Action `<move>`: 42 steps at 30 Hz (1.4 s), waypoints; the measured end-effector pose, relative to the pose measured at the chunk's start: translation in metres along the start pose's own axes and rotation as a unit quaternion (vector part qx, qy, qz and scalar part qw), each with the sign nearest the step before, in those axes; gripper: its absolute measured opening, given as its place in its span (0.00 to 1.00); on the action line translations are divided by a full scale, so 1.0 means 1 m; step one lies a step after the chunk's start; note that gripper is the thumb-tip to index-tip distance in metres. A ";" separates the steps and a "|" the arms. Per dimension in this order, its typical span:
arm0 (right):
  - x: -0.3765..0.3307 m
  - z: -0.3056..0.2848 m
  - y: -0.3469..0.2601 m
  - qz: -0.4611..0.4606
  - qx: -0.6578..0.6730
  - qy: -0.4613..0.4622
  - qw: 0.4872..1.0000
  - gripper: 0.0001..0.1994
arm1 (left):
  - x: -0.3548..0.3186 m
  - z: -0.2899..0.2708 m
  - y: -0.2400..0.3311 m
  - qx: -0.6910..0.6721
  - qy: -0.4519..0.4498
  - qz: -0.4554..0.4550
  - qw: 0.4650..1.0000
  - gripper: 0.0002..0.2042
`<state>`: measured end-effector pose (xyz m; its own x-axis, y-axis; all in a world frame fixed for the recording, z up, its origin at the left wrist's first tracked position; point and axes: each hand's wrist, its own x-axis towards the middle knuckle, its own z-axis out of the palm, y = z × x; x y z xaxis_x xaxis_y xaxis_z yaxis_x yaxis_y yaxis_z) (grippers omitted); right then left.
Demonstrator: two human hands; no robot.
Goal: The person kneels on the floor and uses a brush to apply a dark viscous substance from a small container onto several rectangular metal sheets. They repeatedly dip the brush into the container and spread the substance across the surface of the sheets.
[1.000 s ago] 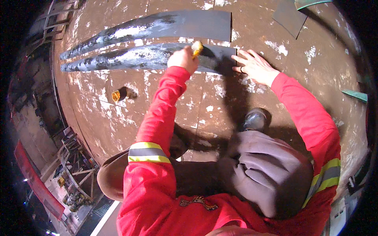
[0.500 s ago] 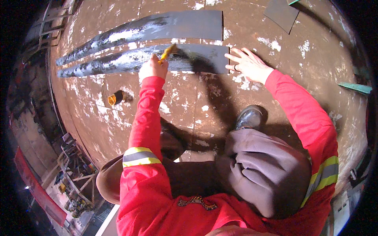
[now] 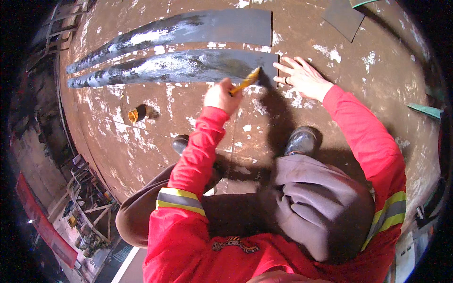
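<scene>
My left hand (image 3: 222,97) is closed round a yellow-handled paintbrush (image 3: 246,83). The brush tip is over the near edge of a long grey strip (image 3: 226,59) smeared with wet-looking black and glossy patches, close to its right end. At that end my right hand (image 3: 304,79) lies with fingers spread, the fingertips at the strip's edge. A ring shows on one finger. Just beyond, a second grey strip (image 3: 240,29) lies alongside, also coated darker toward its left part. Both strips look curved in this view.
An orange-yellow cup (image 3: 133,115) stands on the brown, white-flecked floor (image 3: 188,127) left of my arm. A dark flat sheet (image 3: 344,21) lies at the upper right, a green strip (image 3: 424,110) at the far right. My boots (image 3: 302,140) stand near the strips. Metal frames (image 3: 92,203) are lower left.
My left hand has moved right with the paintbrush, from the middle of the nearer strip toward its right end. Dark coating now reaches further right there. My right hand stays at the strip's end.
</scene>
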<state>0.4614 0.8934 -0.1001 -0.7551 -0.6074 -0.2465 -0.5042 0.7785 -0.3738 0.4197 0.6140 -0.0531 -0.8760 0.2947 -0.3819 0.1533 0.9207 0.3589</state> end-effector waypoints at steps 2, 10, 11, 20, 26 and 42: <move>-0.002 0.003 0.001 0.012 0.002 0.003 1.000 0.32 | 0.006 -0.007 -0.039 0.059 0.056 -0.059 0.995 0.14; 0.000 0.001 0.000 0.006 -0.018 -0.022 1.000 0.31 | 0.023 -0.048 -0.064 0.232 0.105 -0.212 0.944 0.15; 0.000 -0.002 -0.002 0.006 -0.013 -0.025 1.000 0.31 | 0.017 -0.035 -0.049 0.228 0.070 -0.187 0.953 0.16; 0.002 -0.001 0.000 -0.003 -0.006 -0.018 1.000 0.32 | 0.032 -0.005 0.034 -0.026 0.034 0.010 0.999 0.18; -0.001 0.003 0.001 -0.009 0.016 0.016 1.000 0.34 | 0.072 -0.030 -0.041 0.079 0.024 -0.058 0.995 0.21; -0.001 0.009 0.003 -0.004 -0.004 0.028 1.000 0.33 | 0.087 -0.074 -0.059 0.347 0.071 -0.143 0.924 0.12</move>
<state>0.4647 0.8946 -0.1089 -0.7730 -0.6044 -0.1928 -0.5139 0.7748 -0.3683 0.3004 0.5663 -0.0443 -0.9699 0.0231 -0.2426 0.1193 0.9130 -0.3902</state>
